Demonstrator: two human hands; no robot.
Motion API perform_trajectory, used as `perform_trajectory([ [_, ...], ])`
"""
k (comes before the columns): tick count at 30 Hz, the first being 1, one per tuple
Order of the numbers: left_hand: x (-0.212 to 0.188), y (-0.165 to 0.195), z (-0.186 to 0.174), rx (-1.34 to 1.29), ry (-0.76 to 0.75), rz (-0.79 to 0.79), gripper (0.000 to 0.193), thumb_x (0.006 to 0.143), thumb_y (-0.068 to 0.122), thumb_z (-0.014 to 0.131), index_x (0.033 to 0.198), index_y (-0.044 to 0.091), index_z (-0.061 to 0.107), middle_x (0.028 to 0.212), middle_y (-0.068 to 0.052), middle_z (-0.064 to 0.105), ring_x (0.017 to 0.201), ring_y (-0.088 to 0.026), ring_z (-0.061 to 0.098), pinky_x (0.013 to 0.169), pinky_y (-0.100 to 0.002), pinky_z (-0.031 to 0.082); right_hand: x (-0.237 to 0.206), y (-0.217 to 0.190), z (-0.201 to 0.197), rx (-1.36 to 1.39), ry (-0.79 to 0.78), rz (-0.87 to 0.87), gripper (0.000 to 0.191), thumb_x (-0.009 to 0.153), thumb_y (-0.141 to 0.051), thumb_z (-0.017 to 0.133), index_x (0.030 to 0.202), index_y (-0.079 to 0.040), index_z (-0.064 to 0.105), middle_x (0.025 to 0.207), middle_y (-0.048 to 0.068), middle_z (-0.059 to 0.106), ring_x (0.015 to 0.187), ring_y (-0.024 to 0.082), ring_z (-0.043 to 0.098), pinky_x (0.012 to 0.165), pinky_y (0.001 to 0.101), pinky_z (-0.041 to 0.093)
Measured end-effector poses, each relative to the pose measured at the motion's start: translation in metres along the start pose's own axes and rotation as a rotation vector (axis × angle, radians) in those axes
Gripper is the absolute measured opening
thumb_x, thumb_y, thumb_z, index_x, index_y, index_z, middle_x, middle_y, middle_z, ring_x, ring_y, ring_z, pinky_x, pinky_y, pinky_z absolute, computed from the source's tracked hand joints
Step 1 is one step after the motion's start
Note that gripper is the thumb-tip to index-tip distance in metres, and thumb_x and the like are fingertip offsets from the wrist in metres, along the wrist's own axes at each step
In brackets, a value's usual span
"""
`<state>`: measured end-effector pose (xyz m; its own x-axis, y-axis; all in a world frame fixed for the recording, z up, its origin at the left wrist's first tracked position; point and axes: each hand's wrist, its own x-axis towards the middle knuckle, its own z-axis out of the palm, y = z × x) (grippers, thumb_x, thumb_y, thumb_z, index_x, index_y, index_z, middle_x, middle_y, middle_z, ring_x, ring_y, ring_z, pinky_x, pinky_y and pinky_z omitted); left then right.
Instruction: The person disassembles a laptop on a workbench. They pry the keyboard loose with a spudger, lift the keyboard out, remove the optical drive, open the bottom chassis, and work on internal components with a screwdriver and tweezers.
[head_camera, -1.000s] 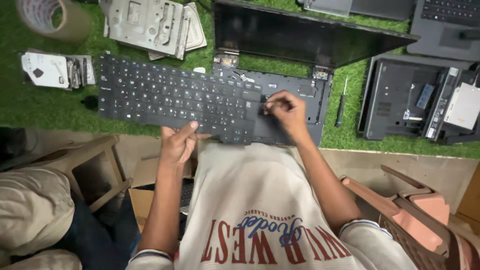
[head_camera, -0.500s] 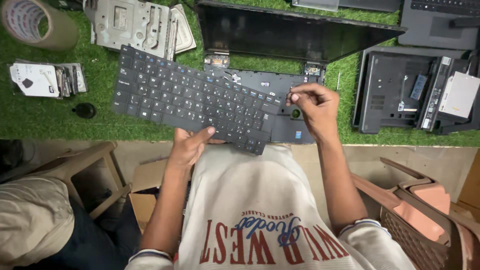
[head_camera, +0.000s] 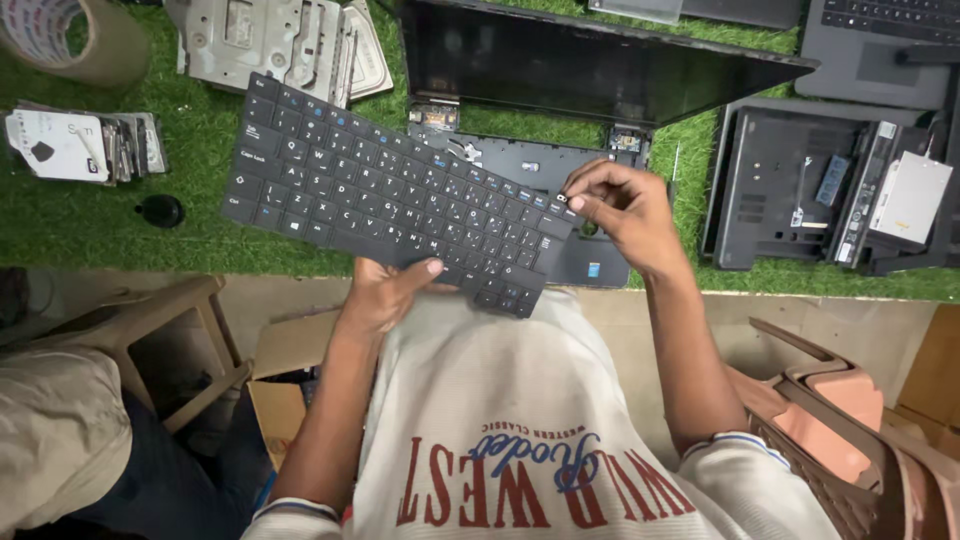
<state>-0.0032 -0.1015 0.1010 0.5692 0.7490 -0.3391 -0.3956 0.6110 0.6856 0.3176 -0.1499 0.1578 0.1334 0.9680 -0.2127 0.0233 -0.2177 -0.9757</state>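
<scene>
A black laptop keyboard (head_camera: 380, 190) is lifted off the open laptop base (head_camera: 530, 170) and tilted, its left end raised toward the upper left. My left hand (head_camera: 385, 290) grips its near edge from below, thumb on the lower keys. My right hand (head_camera: 620, 210) pinches the keyboard's right upper corner between thumb and fingers. The laptop's dark screen (head_camera: 590, 60) stands open behind, on green artificial grass.
A tape roll (head_camera: 70, 40), a metal chassis plate (head_camera: 280, 40), stacked drives (head_camera: 80, 145) and a small black cap (head_camera: 160, 210) lie at left. A dismantled laptop base (head_camera: 800, 180) sits at right. Wooden stool (head_camera: 150, 330), cardboard box (head_camera: 280, 390), brown plastic chair (head_camera: 850, 420) below.
The keyboard has come up off the laptop base and swung left and upward. Both hands moved with it, exposing the base's inner frame.
</scene>
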Motion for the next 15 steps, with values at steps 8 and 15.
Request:
perform_trajectory([
  [8,0.000,-0.012,-0.005,0.046,-0.019,0.084,0.066,0.089,-0.016,0.066,0.148,-0.002,0.041,0.132,-0.015,0.061,0.116,-0.025,0.067,0.094,-0.041,0.062,0.001,-0.006,-0.009,-0.053,-0.045,0.078,0.009,0.089,0.007,0.074,0.096,0.003,0.071,0.103,0.008,0.073,0.085,0.006,0.064,0.072,0.0208,0.051],
  [15,0.000,-0.004,0.009,0.018,-0.020,0.077,0.066,0.089,-0.010,0.069,0.147,0.000,0.038,0.129,-0.015,0.061,0.111,-0.025,0.069,0.086,-0.043,0.065,0.003,-0.019,-0.016,-0.122,-0.087,0.102,0.009,0.090,0.006,0.075,0.098,0.003,0.072,0.102,0.007,0.074,0.086,0.006,0.065,0.074,0.0209,0.054],
])
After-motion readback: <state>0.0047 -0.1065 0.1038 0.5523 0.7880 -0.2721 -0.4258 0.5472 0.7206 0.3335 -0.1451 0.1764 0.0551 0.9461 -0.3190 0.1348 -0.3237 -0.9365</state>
